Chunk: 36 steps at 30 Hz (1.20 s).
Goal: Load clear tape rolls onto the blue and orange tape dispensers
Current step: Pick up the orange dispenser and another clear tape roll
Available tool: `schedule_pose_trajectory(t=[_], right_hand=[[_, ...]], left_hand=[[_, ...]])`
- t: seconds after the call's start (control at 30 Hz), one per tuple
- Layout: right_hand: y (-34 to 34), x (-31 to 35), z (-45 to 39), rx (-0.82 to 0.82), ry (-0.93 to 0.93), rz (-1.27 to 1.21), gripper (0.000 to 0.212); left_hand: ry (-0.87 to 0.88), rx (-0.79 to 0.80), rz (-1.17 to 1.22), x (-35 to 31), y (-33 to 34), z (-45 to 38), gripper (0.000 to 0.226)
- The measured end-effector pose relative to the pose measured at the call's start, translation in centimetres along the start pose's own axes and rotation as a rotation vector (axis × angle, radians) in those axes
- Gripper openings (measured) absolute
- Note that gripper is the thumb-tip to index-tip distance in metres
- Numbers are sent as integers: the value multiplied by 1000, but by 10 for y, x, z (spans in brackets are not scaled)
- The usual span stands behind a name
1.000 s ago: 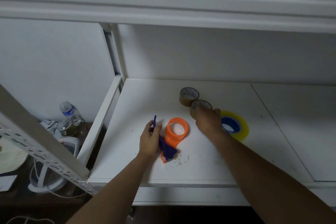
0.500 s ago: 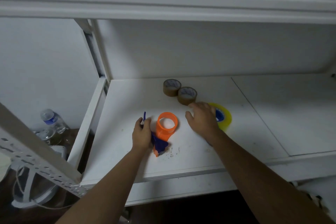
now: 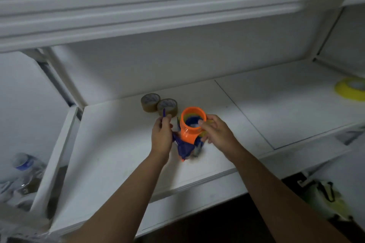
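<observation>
The orange and blue tape dispenser [image 3: 188, 132] stands on the white shelf [image 3: 118, 154], near its middle. My left hand [image 3: 162, 134] grips the dispenser's blue handle part on its left side. My right hand [image 3: 215, 132] holds a clear yellowish tape roll with a blue core [image 3: 204, 134] right against the dispenser's orange ring. The core shows through the ring and most of the roll is hidden behind it. Another yellowish clear roll [image 3: 350, 89] lies flat at the far right of the shelf.
Two brown tape rolls [image 3: 150, 101] [image 3: 167, 105] stand just behind the dispenser, near the back wall. An upper shelf edge [image 3: 158, 6] hangs overhead. A water bottle [image 3: 21, 163] sits below at the left, and a bag [image 3: 325, 197] below at the right.
My right hand has lifted the yellowish roll off the shelf and brought it left onto the orange ring. The left hand stays on the blue handle. The view has shifted, so the far-right roll now shows.
</observation>
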State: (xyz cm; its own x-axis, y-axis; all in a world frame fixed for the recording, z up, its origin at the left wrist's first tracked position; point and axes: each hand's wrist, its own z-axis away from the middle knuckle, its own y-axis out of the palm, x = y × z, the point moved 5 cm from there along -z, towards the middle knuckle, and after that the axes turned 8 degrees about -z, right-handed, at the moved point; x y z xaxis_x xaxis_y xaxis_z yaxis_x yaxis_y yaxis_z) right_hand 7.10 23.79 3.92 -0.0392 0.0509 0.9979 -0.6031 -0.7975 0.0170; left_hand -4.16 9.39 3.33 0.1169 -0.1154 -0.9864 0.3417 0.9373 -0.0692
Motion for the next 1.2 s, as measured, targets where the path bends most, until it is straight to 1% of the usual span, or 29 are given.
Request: schedule_pose_trajectory(t=[0.1,0.2,0.3,0.33,0.43,0.53,0.67,0.77,0.93,1.07,1.2], right_hand=[[-59,-4,14,-93,10,-62,22],[-123,-14,31,-179,21,-172,14],[-182,-30,46,-240,48,-263,20],[-201,-34,51,-259,57,-293,22],[-252,-44,65,-315,74,-376,22],[-301,-46,79,-357,63,-428,21],[-358,-48,99,-406,57,-477,29],[-394,-57,112,-468,72,-529,29],[-430,-72,119,-566,104,-579,35],[-451,-77,113,-606,127,-541,36],[-470,-63,88,-621,132,-458,30]], left_hand=[[-25,66,26,-1,59,20,22],[-79,114,18,6,120,49,19],[-105,167,-16,10,177,80,15],[-116,185,-17,10,194,89,17],[-143,227,-57,11,242,113,28],[-177,288,-97,12,287,135,25],[-281,437,-90,14,344,160,29],[-308,550,-136,14,381,174,31],[-327,644,-178,23,427,180,27],[-423,710,-123,33,453,172,28],[-456,762,-69,33,480,149,30]])
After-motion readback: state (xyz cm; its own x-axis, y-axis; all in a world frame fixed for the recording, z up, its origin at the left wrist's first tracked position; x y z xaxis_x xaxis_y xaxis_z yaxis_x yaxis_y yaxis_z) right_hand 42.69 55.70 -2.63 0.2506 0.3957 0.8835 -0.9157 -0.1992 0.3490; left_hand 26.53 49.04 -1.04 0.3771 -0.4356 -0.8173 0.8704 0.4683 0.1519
